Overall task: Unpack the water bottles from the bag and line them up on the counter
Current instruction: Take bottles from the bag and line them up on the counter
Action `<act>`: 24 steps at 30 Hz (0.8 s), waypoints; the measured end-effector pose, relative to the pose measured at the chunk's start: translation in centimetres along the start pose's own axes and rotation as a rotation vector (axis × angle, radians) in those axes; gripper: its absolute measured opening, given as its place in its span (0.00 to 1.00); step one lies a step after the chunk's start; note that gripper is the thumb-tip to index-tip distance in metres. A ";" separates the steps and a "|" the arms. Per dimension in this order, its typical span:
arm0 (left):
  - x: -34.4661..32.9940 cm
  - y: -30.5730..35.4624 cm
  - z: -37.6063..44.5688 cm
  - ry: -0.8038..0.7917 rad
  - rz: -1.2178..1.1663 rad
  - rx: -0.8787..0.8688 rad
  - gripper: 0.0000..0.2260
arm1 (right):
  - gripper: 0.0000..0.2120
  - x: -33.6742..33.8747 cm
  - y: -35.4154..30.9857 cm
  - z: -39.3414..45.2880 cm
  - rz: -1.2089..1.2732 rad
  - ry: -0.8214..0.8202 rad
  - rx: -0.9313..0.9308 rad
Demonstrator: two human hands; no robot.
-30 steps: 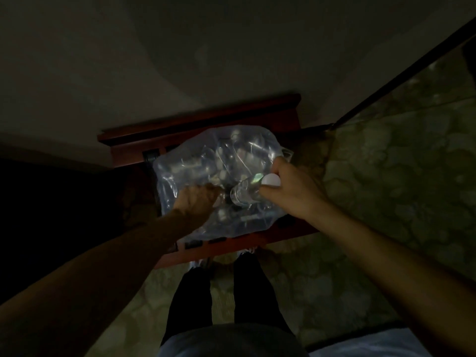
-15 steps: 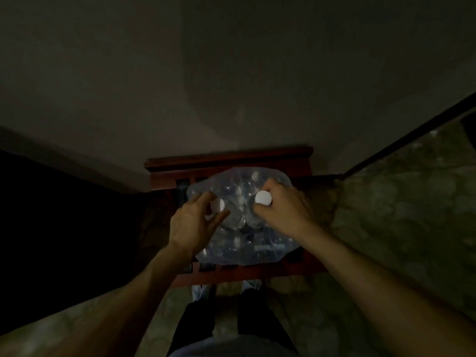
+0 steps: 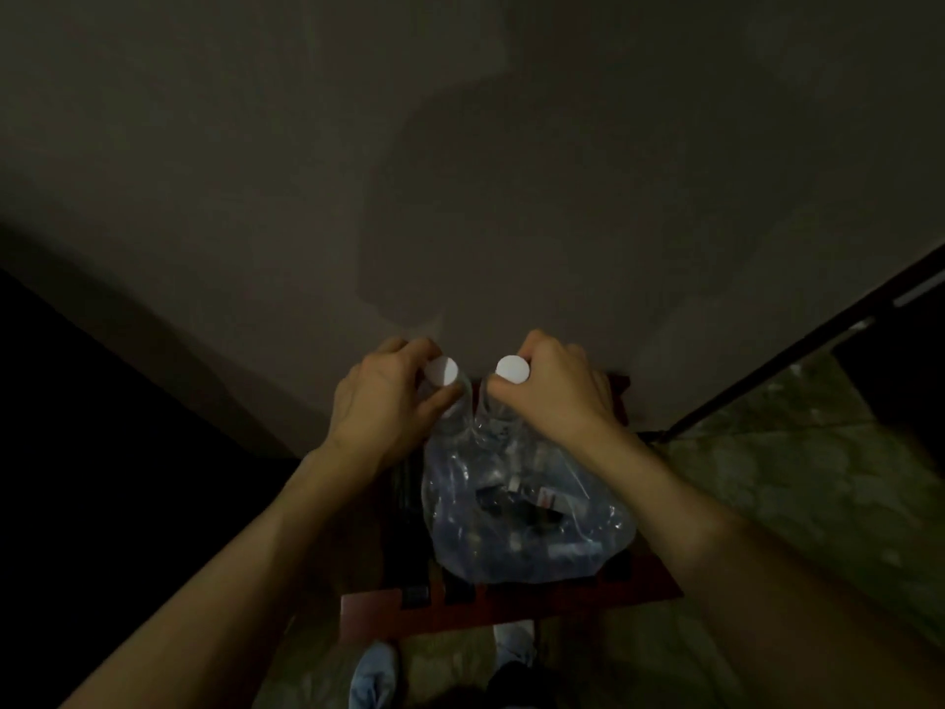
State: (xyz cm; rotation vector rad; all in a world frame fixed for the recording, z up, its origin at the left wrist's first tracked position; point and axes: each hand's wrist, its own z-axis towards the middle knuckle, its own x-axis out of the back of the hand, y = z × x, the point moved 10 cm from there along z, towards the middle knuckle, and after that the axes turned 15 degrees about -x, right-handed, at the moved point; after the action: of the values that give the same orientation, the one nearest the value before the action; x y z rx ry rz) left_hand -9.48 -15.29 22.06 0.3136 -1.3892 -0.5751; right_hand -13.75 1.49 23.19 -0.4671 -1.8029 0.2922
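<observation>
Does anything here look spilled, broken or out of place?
Nothing stands out. The left hand and right hand each grip a white-capped water bottle by the neck, lifting them from the clear plastic bag on the dark red wooden stand. The dim light hides finer detail.

Clear plastic, red wood, mottled stone.
The bag [image 3: 526, 514] is thin, crinkled, glossy clear plastic; two bottles [image 3: 463, 401] are clear plastic with matt white caps [image 3: 512, 370]. The stand [image 3: 511, 608] is smooth reddish wood. The floor [image 3: 797, 483] looks mottled stone, the wall [image 3: 460, 171] matt.
</observation>
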 end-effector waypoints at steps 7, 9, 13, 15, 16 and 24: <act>7.8 -0.6 -2.5 0.062 0.046 -0.068 0.12 | 0.17 1.7 -6.2 -4.9 0.070 0.108 0.000; 10.0 -0.3 -3.3 0.065 0.058 -0.064 0.14 | 0.17 2.8 -8.0 -6.5 0.070 0.142 0.020; 14.5 0.8 -4.8 0.104 0.083 -0.077 0.12 | 0.19 5.5 -12.1 -10.1 -0.041 0.296 0.126; 16.6 1.3 -5.6 0.124 0.082 -0.075 0.11 | 0.18 6.7 -14.4 -12.1 -0.132 0.375 0.203; 17.8 1.4 -6.1 0.139 0.080 -0.064 0.11 | 0.17 7.1 -15.5 -13.0 -0.156 0.400 0.243; 29.4 2.9 -11.6 0.381 0.225 -0.002 0.12 | 0.17 10.1 -23.5 -19.3 -0.128 0.490 0.495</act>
State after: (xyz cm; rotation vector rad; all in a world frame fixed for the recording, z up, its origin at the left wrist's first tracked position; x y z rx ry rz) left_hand 4.63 -30.57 46.02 0.2463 -1.0379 -0.3104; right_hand -1.34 -15.57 47.38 -0.0584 -1.2193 0.4736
